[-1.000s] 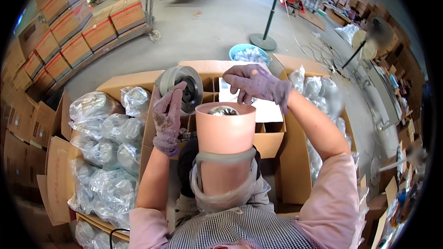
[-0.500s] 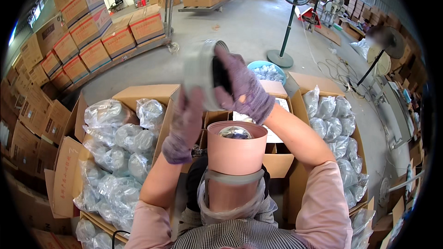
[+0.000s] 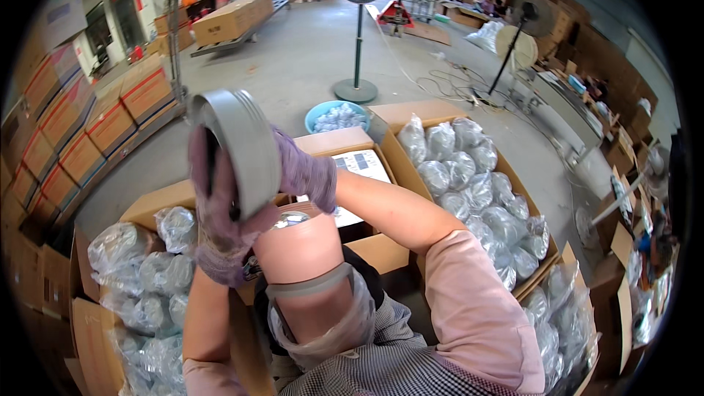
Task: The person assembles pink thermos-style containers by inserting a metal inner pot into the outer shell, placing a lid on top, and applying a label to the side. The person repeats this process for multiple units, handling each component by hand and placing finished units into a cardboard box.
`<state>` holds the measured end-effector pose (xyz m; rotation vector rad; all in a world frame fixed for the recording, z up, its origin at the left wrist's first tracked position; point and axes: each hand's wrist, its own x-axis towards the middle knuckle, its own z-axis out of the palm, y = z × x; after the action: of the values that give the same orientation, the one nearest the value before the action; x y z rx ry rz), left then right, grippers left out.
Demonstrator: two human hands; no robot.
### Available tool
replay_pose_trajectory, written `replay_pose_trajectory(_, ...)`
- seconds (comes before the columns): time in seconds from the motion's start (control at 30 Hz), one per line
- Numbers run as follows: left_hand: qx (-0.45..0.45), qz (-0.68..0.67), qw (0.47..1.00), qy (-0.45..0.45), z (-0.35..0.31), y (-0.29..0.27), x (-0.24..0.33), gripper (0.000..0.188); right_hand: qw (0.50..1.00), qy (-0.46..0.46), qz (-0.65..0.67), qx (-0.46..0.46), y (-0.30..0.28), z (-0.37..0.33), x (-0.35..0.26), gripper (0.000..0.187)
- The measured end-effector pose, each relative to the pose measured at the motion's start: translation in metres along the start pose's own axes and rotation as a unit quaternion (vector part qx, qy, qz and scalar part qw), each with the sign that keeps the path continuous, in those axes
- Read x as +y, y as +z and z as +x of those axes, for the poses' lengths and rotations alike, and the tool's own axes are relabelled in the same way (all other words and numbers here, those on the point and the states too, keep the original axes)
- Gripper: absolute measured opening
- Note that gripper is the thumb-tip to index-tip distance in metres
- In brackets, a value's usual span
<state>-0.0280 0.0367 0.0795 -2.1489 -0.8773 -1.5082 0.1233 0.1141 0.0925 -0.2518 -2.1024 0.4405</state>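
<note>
Between my two gloved hands a round grey lid (image 3: 257,158) with a ridged rim is held up, tilted on its side. My left hand (image 3: 220,216), in a purple glove, grips it from the left by its dark inner side. My right hand (image 3: 302,167), gloved too, presses against its right side, with the fingertips hidden behind it. Just below stands a pink cylindrical canister (image 3: 304,249) with a shiny silver object (image 3: 292,218) in its top. A grey handle band (image 3: 312,284) circles the canister, and a clear plastic bag (image 3: 323,348) lies crumpled round its lower part, at my lap.
Open cartons of plastic-wrapped goods stand at my left (image 3: 143,279) and right (image 3: 477,183). Ahead are a carton with a white printed sheet (image 3: 363,166), a blue basin (image 3: 311,122) and a standing fan (image 3: 358,44). Stacked boxes (image 3: 110,128) line the far left; cables (image 3: 455,84) cross the floor.
My hands have moved left with the lid and turned it, so its dark inner side now faces left. The whole view has swung to the right.
</note>
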Motion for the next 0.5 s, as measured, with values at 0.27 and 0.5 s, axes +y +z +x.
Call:
replay_pose_trajectory(0.27, 0.086, -0.431, 0.864, -0.246, -0.024, 0.009, 0.004, 0.076, 0.994, 0.015, 0.063, 0.093, -0.012, 0.013, -0.028, 0.057)
replay_pose_trajectory(0.5, 0.050, -0.065, 0.996, 0.026, -0.009, 0.015, -0.002, 0.072, 0.993, -0.017, 0.095, 0.068, 0.001, 0.003, 0.007, 0.053)
